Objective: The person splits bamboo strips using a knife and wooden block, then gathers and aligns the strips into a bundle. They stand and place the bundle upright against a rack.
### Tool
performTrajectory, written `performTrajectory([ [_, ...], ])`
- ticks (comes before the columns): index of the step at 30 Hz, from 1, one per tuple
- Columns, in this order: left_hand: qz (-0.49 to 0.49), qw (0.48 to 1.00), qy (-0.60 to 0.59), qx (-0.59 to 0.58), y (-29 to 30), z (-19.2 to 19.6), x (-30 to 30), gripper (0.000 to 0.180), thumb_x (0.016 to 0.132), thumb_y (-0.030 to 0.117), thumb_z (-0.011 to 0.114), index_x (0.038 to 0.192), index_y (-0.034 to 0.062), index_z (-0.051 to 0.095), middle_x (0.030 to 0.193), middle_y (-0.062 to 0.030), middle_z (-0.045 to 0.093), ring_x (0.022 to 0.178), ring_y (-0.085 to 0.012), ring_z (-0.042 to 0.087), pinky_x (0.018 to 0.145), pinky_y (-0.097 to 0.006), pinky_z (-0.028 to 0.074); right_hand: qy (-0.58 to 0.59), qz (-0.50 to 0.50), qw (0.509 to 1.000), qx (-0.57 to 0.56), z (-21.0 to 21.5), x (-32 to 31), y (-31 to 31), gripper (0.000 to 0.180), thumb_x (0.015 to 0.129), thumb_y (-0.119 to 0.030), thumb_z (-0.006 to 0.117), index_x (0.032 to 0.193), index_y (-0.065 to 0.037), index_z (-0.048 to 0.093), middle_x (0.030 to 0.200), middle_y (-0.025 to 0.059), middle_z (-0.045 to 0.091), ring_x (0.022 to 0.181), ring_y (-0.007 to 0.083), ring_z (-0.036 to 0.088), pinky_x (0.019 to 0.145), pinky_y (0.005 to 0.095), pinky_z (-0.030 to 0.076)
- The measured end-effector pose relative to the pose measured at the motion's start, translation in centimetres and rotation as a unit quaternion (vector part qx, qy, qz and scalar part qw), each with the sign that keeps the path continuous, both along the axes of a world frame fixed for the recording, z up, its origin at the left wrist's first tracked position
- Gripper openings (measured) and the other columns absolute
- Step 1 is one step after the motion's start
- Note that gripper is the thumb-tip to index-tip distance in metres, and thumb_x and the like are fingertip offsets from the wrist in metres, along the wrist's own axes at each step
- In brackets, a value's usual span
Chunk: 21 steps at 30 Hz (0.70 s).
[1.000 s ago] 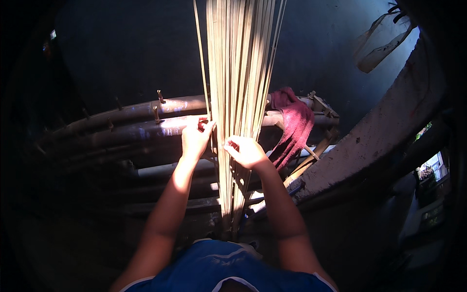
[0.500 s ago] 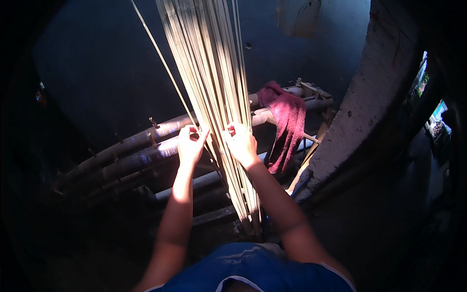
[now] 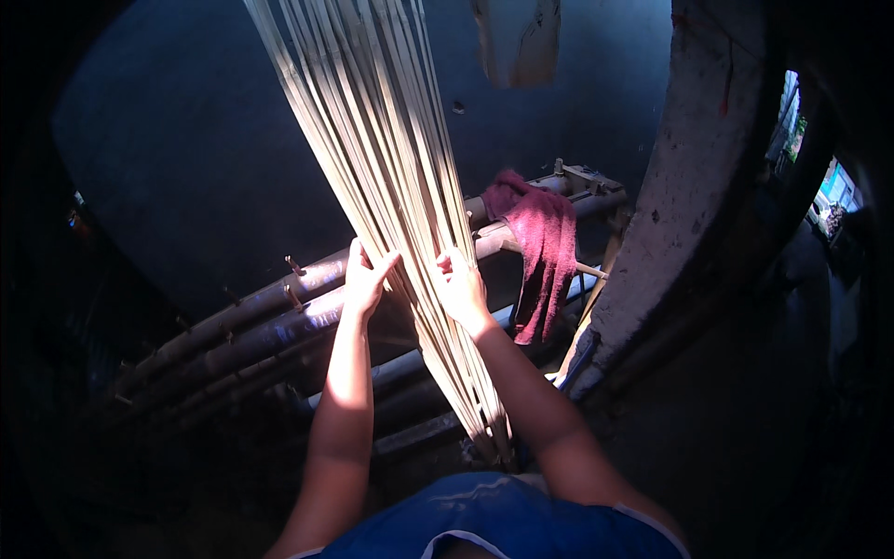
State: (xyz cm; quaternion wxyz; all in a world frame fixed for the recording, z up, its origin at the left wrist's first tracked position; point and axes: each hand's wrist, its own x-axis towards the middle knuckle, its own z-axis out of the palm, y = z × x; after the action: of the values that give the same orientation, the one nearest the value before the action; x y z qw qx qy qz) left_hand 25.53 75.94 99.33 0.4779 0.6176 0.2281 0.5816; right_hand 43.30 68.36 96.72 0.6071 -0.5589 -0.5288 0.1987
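Observation:
A tall bundle of long, pale, thin strips that look like split bamboo leans in front of me, fanned out at the top and narrowing toward my lap. My left hand is at the bundle's left edge, its thumb over the front of the strips and its fingers along the outer side. On the right edge, my right hand has its fingers curled round several strips. Bright light falls on both hands. The fingertips behind the strips are hidden.
Behind the bundle lies a rack of thick bamboo poles with short upright pegs. A dark red towel hangs over its right part. A pale rough wall edge or pillar rises at the right. Deep shadow covers the left side.
The single strip that stood apart on the left now lies with the bundle. My left thumb and fingers have spread wider. The view has shifted slightly, and the bundle's top leans further left.

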Motion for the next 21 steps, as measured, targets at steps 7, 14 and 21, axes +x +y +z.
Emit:
performTrajectory([
  [7, -0.04, 0.996, -0.014, -0.078, 0.5, 0.4, -1.3, 0.067, 0.086, 0.005, 0.082, 0.143, 0.0036, 0.047, 0.134, -0.0101, 0.062, 0.125, -0.0188, 0.059, 0.109, -0.037, 0.047, -0.073, -0.001, 0.997, 0.037, -1.4, -0.9, 1.2, 0.013, 0.09, -0.015, 0.071, 0.1, -0.008, 0.067, 0.095, 0.0109, 0.069, 0.078, 0.027, 0.068, 0.072, 0.0386, 0.055],
  [14, 0.009, 0.999, 0.043, -0.001, 0.3, 0.8, 0.6, 0.066, 0.085, 0.006, 0.083, 0.142, 0.0013, 0.05, 0.128, -0.0101, 0.065, 0.122, -0.0204, 0.062, 0.106, -0.034, 0.049, -0.173, -0.033, 0.983, 0.047, -0.1, -1.1, 0.4, 0.016, 0.089, -0.023, 0.074, 0.097, -0.01, 0.076, 0.104, 0.0125, 0.069, 0.089, 0.0326, 0.071, 0.077, 0.0444, 0.057],
  [21, -0.065, 0.997, 0.018, -0.046, 0.6, 0.9, -0.6, 0.061, 0.086, 0.01, 0.083, 0.139, 0.0011, 0.053, 0.129, -0.0093, 0.066, 0.119, -0.0174, 0.063, 0.106, -0.035, 0.049, -0.219, -0.055, 0.967, 0.123, 5.5, -1.7, 2.2, 0.023, 0.097, -0.03, 0.065, 0.106, -0.011, 0.075, 0.105, 0.0108, 0.07, 0.088, 0.0331, 0.072, 0.076, 0.0445, 0.058],
])
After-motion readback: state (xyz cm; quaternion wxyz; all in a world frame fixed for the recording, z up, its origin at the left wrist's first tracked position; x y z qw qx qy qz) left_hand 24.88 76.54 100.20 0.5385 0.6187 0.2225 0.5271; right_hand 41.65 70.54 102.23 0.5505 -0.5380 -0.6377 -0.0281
